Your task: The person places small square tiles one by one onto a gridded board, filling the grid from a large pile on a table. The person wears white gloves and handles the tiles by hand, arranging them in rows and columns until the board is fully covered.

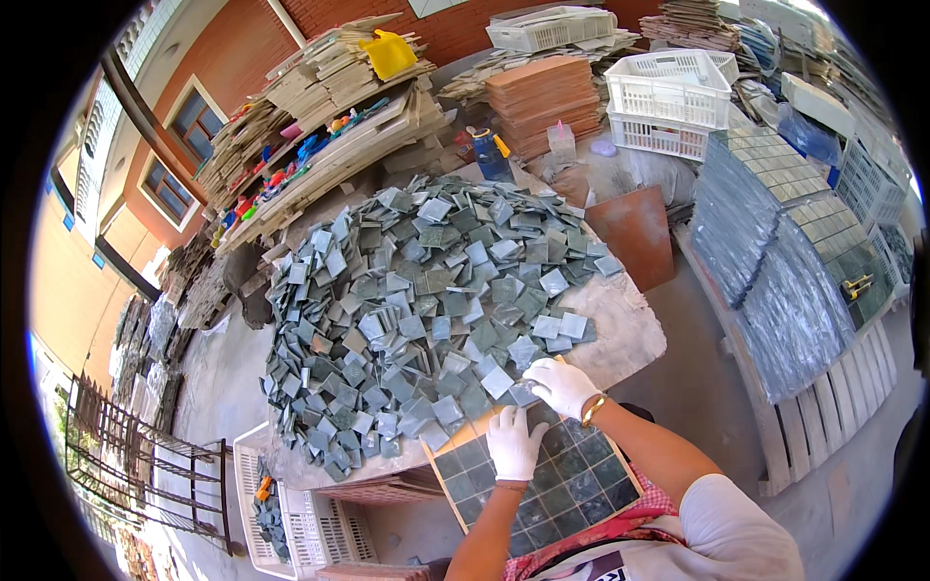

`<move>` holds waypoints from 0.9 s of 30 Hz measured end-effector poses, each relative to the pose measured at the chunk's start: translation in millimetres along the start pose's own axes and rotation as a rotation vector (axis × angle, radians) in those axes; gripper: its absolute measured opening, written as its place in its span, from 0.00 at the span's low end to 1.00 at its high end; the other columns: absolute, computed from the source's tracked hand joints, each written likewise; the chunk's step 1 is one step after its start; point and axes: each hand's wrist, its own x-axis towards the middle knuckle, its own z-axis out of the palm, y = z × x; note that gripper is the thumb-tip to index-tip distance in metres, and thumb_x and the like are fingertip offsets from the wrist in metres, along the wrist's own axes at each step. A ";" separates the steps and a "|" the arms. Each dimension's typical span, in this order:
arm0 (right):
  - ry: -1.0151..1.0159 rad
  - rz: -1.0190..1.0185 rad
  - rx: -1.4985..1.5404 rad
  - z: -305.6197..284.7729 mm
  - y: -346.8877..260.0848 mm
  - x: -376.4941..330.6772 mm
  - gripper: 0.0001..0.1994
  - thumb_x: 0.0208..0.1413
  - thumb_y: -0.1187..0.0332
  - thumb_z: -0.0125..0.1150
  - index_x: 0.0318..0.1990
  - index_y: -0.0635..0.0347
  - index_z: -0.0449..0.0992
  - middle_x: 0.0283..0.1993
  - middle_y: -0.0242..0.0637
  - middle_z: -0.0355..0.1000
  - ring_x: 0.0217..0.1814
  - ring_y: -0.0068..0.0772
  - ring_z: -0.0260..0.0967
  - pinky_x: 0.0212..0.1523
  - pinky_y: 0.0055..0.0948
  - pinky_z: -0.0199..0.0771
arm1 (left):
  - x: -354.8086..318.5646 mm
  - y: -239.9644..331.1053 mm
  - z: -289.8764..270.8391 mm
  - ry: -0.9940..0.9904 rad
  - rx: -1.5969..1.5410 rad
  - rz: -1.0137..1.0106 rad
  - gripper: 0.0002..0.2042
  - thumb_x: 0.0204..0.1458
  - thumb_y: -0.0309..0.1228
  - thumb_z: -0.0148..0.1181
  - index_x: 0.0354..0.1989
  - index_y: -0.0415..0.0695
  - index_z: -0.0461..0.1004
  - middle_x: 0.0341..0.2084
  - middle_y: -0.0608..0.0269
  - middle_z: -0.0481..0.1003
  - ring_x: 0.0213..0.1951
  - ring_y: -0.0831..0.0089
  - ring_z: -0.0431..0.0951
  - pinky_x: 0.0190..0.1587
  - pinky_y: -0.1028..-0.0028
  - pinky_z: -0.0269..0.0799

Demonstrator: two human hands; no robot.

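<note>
A wooden tray [441,465] lies close to my body, filled with rows of dark green square tiles [542,474]. My left hand [513,445], in a white glove, rests over the tray's far edge with its fingers stretched out on the tiles. Just right of it, my right hand [564,385], also gloved and with a gold bracelet at the wrist, pinches a grey-green square tile [523,391] at the near edge of the heap. The big heap of loose tiles [426,290] spreads over the stone-coloured table beyond both hands. The right fingertips partly cover the pinched tile.
Bare tabletop [630,324] shows right of the heap. A white crate [310,528] with tiles stands at lower left. On the right, a pallet [823,407] carries wrapped tile sheets [775,281]. Stacked slabs [542,102], white crates [668,92] and a blue bottle [491,160] stand beyond.
</note>
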 end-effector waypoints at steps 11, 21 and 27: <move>0.044 0.418 -0.140 -15.8 9.2 20.6 0.19 0.45 0.59 0.68 0.43 0.56 0.72 0.42 0.46 0.73 0.46 0.50 0.72 0.45 0.44 0.73 | 0.7 4.7 8.7 -0.044 -0.098 0.110 0.19 0.44 0.36 0.65 0.43 0.41 0.75 0.43 0.55 0.71 0.45 0.51 0.70 0.49 0.59 0.67; -0.386 0.011 -0.030 -55.0 33.3 20.1 0.13 0.53 0.56 0.55 0.36 0.53 0.80 0.36 0.44 0.77 0.40 0.50 0.74 0.42 0.43 0.72 | 15.4 26.8 3.4 -0.011 -0.073 -0.225 0.28 0.42 0.40 0.69 0.50 0.41 0.69 0.42 0.52 0.71 0.44 0.52 0.73 0.44 0.60 0.72; -0.383 -0.011 -0.181 -36.8 38.6 1.7 0.12 0.54 0.59 0.53 0.34 0.54 0.80 0.35 0.43 0.75 0.40 0.48 0.72 0.44 0.43 0.70 | 40.0 11.7 21.4 -0.201 -0.066 -0.232 0.27 0.39 0.38 0.69 0.48 0.40 0.68 0.41 0.47 0.70 0.43 0.51 0.74 0.43 0.60 0.73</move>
